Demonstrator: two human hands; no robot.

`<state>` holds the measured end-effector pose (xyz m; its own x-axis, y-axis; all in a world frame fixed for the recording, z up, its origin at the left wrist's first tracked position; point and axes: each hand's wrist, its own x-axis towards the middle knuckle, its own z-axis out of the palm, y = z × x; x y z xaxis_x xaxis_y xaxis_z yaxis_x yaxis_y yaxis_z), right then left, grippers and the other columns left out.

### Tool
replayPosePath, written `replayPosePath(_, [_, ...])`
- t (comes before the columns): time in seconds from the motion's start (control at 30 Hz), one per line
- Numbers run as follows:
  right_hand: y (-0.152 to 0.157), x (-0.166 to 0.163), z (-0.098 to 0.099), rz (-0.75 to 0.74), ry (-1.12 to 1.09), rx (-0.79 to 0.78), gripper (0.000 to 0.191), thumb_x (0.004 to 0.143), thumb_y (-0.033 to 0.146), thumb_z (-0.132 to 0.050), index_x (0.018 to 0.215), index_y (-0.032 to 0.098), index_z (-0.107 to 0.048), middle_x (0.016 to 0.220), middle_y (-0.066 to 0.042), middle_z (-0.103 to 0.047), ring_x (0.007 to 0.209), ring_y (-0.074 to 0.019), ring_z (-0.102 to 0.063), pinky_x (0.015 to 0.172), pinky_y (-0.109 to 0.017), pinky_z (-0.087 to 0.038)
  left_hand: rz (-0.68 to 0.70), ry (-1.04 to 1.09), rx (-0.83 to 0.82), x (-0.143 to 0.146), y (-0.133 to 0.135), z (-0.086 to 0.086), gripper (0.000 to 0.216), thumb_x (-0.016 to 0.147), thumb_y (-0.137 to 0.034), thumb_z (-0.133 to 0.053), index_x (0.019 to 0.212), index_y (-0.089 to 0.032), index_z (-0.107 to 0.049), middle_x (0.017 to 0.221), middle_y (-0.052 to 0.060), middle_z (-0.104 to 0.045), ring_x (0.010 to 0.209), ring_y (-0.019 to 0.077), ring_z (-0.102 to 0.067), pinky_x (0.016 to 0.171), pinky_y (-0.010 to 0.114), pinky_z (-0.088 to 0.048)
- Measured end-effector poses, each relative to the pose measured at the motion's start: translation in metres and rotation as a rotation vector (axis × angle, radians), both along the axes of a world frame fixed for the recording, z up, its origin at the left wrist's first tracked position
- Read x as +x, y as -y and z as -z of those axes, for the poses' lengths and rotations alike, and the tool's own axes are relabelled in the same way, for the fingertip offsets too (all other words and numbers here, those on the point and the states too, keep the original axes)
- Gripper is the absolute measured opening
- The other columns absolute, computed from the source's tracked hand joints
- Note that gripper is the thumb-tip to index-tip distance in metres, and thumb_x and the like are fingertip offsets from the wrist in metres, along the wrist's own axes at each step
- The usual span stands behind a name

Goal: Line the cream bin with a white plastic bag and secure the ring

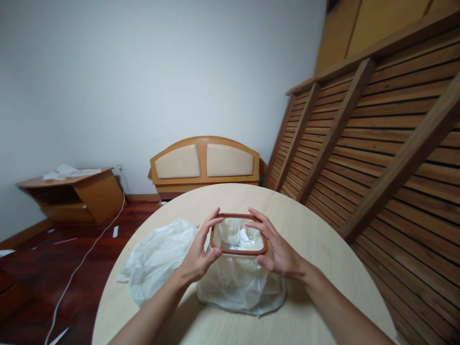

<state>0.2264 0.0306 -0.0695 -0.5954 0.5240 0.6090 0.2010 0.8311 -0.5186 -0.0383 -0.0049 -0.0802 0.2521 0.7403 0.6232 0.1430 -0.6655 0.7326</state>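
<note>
A small wastebasket stands in front of me with a white plastic bag liner (240, 282) draped down over its outside. Around its mouth sits a brown rim ring (239, 252), rectangular with rounded corners. Crumpled white paper (246, 239) lies inside. My left hand (201, 251) grips the ring's left side, thumb at the near corner and fingers at the far one. On the right side my right hand (276, 249) holds the ring in the same way. To the left of the basket, a second white plastic bag (161, 256) lies crumpled on the table.
The round pale wooden table (316, 239) carries all this. Beyond it stands a headboard (203, 163) against the wall. Slatted wooden panels (359, 143) lean at the right. A low cabinet (82, 196) with papers on top, a white cable (82, 263) and paper scraps are at the left.
</note>
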Motion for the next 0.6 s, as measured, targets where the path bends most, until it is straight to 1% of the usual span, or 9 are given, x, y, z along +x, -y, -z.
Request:
replayPosePath(0.2, [0.001,-0.001,-0.0041,0.001,0.02,-0.001,0.067,0.086,0.064,-0.062,0.142,0.03,-0.051,0.165,-0.012,-0.023,0.152,-0.0367,-0.024,0.121,-0.059,-0.025,0.008,-0.043,0.03,-0.003,-0.0028,-0.001,0.064,0.091,-0.057,-0.062,0.145,-0.027,-0.047,0.165,0.013,-0.028,0.153,0.0353,-0.023,0.125,0.054,-0.02])
replayPosePath(0.27, [0.0002,-0.0006,-0.0043,-0.009,0.031,0.01,0.064,0.086,0.061,-0.063,0.14,0.029,-0.054,0.163,-0.012,-0.027,0.151,-0.0361,-0.027,0.121,-0.058,-0.027,0.025,-0.047,0.036,-0.0047,-0.0038,-0.0001,0.063,0.091,-0.056,-0.061,0.145,-0.027,-0.047,0.165,0.014,-0.029,0.153,0.0358,-0.024,0.124,0.055,-0.021])
replayPosePath(0.4, [-0.0024,0.0003,-0.0056,-0.035,0.035,0.061,0.059,0.082,0.057,-0.07,0.133,0.029,-0.059,0.156,-0.012,-0.041,0.148,-0.0349,-0.032,0.121,-0.058,-0.027,0.033,-0.065,0.046,-0.0058,-0.005,0.0006,0.059,0.092,-0.055,-0.059,0.144,-0.028,-0.049,0.164,0.013,-0.029,0.152,0.0369,-0.025,0.124,0.056,-0.021])
replayPosePath(0.6, [-0.0038,0.0025,-0.0054,-0.06,0.001,0.028,0.061,0.077,0.057,-0.077,0.129,0.029,-0.061,0.153,-0.012,-0.044,0.148,-0.0346,-0.033,0.12,-0.058,-0.029,0.029,-0.086,0.062,-0.0044,-0.005,-0.0027,0.055,0.092,-0.054,-0.06,0.14,-0.027,-0.052,0.164,0.014,-0.03,0.152,0.0374,-0.026,0.123,0.056,-0.023])
